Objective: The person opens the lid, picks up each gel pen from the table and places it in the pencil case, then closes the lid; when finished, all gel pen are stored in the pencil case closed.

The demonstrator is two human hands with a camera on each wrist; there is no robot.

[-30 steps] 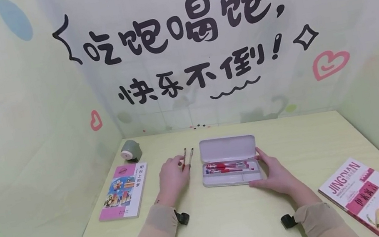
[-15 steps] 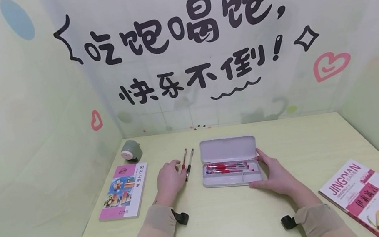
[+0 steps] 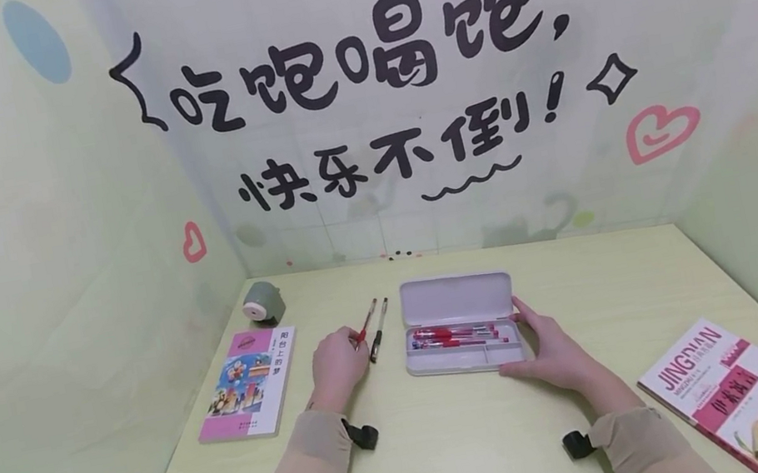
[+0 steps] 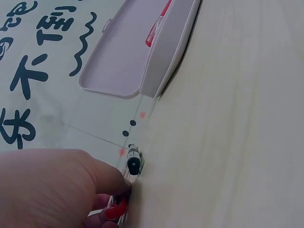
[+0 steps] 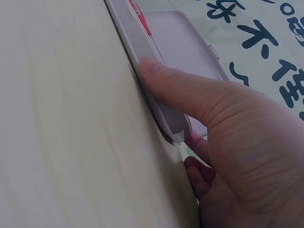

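Note:
In the head view, my left hand (image 3: 338,369) pinches a red pen (image 3: 366,324) between thumb and fingers, low over the table. A black pen (image 3: 379,333) lies just right of it, its dark end toward me, apart from the fingers. The left wrist view shows the red pen's end (image 4: 117,209) below my thumb. An open pale-lilac pencil case (image 3: 439,361) stands at the middle, lid tilted back, several red pens (image 3: 449,332) in its long compartment. My right hand (image 3: 553,351) grips its right end, with the thumb (image 5: 156,69) on the front wall in the right wrist view.
A grey pencil sharpener (image 3: 265,302) stands at the back left, behind a pink-and-white book (image 3: 247,385). At the right edge lies a larger magazine-like book (image 3: 756,390). A printed backdrop (image 3: 422,220) closes off the table's rear.
My left hand has let go of the black pen, which now lies on the table, and has drawn slightly left with the red pen. The right hand stays on the pencil case.

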